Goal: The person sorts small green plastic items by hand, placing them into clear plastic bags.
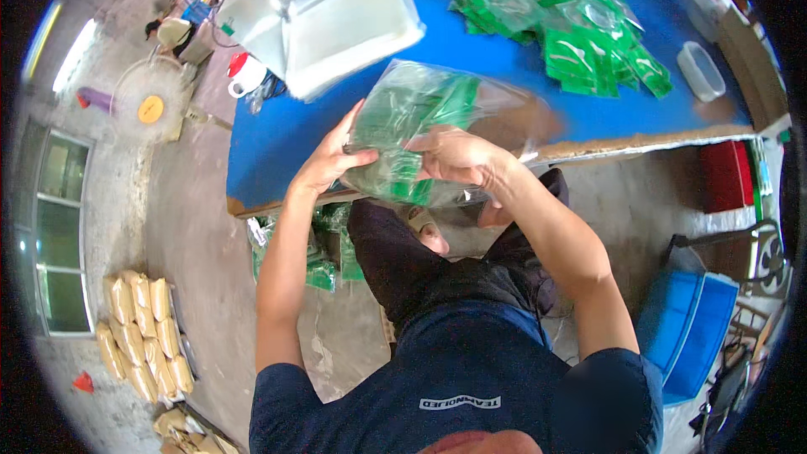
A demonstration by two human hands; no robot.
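A large clear plastic bag [504,113] with green packets [437,109] inside it is held over the near edge of the blue table. My left hand [330,157] grips the bag's left side, thumb on top and fingers behind. My right hand [461,157] lies at the middle of the bag, its bent fingers closed against the green packets. Clear film spreads around the right wrist; whether the whole hand is inside the bag is hard to tell. Farther right on the table lies a loose pile of flat green packets [580,34].
A big translucent-lined bin [353,25] stands at the table's [269,147] far left, beside a red-and-white container [245,76]. A small clear tub [700,71] sits at right. Below are a blue crate [685,328], a red box [727,176] and bagged green packets [319,244]. A fan [151,108] stands left.
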